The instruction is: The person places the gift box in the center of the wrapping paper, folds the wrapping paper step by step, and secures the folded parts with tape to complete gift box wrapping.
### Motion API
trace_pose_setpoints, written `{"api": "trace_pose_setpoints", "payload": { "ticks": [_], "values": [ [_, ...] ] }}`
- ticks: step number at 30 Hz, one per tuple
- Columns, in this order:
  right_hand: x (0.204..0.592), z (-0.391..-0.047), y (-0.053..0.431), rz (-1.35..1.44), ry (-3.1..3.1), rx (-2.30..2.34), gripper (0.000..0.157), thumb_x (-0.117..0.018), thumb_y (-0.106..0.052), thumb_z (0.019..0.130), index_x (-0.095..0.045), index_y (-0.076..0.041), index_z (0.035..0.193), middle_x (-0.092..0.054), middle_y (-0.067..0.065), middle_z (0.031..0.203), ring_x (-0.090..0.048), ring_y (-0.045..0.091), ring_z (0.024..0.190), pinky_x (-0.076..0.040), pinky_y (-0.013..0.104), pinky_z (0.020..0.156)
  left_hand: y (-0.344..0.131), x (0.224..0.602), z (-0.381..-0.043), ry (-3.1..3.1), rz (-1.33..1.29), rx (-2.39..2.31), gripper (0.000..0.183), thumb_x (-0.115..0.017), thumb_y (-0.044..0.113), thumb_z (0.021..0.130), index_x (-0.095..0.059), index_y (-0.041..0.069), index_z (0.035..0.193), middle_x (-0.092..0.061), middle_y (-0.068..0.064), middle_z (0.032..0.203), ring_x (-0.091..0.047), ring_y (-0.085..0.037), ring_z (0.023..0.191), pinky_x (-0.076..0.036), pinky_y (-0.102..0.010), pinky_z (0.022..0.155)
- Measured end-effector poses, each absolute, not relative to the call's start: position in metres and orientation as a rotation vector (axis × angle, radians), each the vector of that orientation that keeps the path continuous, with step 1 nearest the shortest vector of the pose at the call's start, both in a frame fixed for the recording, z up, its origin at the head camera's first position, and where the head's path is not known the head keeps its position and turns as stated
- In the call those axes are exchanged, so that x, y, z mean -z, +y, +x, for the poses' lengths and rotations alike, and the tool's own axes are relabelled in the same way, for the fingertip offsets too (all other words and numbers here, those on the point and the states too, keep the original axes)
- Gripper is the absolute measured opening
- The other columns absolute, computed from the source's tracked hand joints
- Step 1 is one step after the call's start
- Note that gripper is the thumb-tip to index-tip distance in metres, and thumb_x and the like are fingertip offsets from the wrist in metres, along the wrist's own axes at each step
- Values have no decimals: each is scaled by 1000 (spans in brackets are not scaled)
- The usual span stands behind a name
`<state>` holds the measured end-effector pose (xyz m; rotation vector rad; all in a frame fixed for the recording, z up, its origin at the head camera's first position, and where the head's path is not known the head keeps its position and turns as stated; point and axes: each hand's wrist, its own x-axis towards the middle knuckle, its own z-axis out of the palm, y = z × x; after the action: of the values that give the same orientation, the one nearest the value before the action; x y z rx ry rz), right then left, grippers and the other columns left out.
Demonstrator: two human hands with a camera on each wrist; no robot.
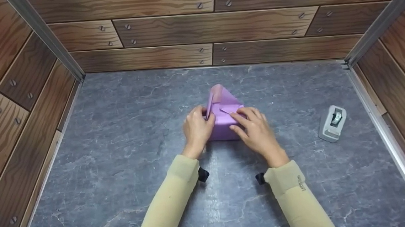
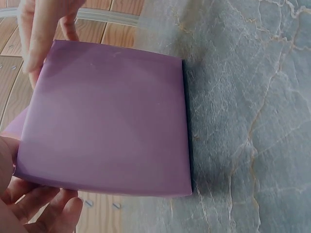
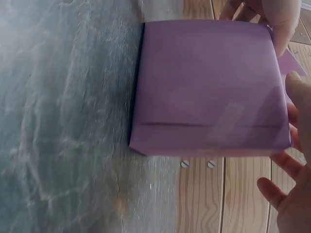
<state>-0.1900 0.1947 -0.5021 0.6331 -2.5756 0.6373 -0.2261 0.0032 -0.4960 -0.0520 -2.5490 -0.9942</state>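
A box covered in purple wrapping paper [image 1: 225, 130] sits on the table, its smooth near side filling the left wrist view and the right wrist view. Loose paper forms a pointed flap [image 1: 230, 98] at the far end, and another edge stands up at the left. My left hand [image 1: 197, 126] holds that left paper edge against the box, thumb on the top side and fingers outside. On the top right, my right hand [image 1: 257, 129] presses the folded paper with extended fingers, its thumb near the front edge. A strip of clear tape [image 3: 227, 121] shows on the near side.
A grey tape dispenser [image 1: 332, 124] with a roll in it stands on the table at the right. Wood-patterned walls [image 1: 214, 27] with metal corner strips enclose the marbled grey tabletop [image 1: 125, 133] at the back and both sides.
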Motion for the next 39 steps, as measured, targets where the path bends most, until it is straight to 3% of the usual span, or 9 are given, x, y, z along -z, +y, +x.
{"api": "trace_pose_setpoints", "payload": {
  "ticks": [8,16,20,24,27,30,34,39],
  "values": [
    [498,-199,181,564,-2680,-475,49,-46,-57,86,-55,-30,126,-46,11,117,-38,30,109,-31,45,82,4,497,-226,-2516,-78,1006,13,-66,25,74,-66,15,83,-66,2,81,-62,-16,70,-49,-32,60],
    [492,-201,176,557,-2732,-432,50,-39,-59,87,-55,-31,126,-44,11,113,-38,29,102,-29,44,78,4,497,-225,-2535,-72,985,14,-64,25,74,-66,14,83,-65,2,81,-62,-17,71,-49,-34,59],
    [485,-203,181,532,-2659,-607,35,-49,-41,91,-65,-20,114,-53,8,106,-46,27,100,-34,44,81,4,497,-225,-2543,-62,996,15,-64,26,74,-66,15,84,-65,2,81,-62,-17,71,-49,-33,59],
    [479,-208,190,439,-2521,-850,12,-61,-10,86,-69,-7,94,-60,5,94,-56,23,90,-42,40,80,4,497,-225,-2544,-51,995,14,-64,27,75,-66,16,84,-65,3,82,-62,-17,72,-49,-33,59],
    [477,-214,195,382,-2487,-966,14,-65,0,79,-67,-5,92,-59,5,92,-57,20,86,-45,37,73,3,497,-225,-2539,-49,990,14,-64,27,75,-66,15,84,-65,2,82,-62,-17,72,-49,-33,60],
    [477,-220,199,303,-2519,-1029,21,-70,-4,77,-64,-5,97,-56,5,94,-54,21,88,-44,36,70,3,497,-225,-2537,-56,994,15,-64,26,75,-66,15,84,-65,2,82,-62,-17,73,-49,-33,60],
    [479,-229,203,183,-2606,-1097,37,-73,-17,76,-60,-6,109,-56,7,101,-52,23,95,-43,37,77,3,497,-225,-2534,-64,1013,15,-64,26,75,-66,15,84,-66,1,83,-62,-17,73,-49,-32,60],
    [480,-241,206,144,-2717,-1272,37,-69,-24,81,-62,-6,112,-61,7,105,-54,21,100,-45,38,82,3,496,-225,-2537,-57,1015,14,-64,25,75,-66,15,84,-65,1,82,-62,-18,72,-49,-33,60]
  ]
}}
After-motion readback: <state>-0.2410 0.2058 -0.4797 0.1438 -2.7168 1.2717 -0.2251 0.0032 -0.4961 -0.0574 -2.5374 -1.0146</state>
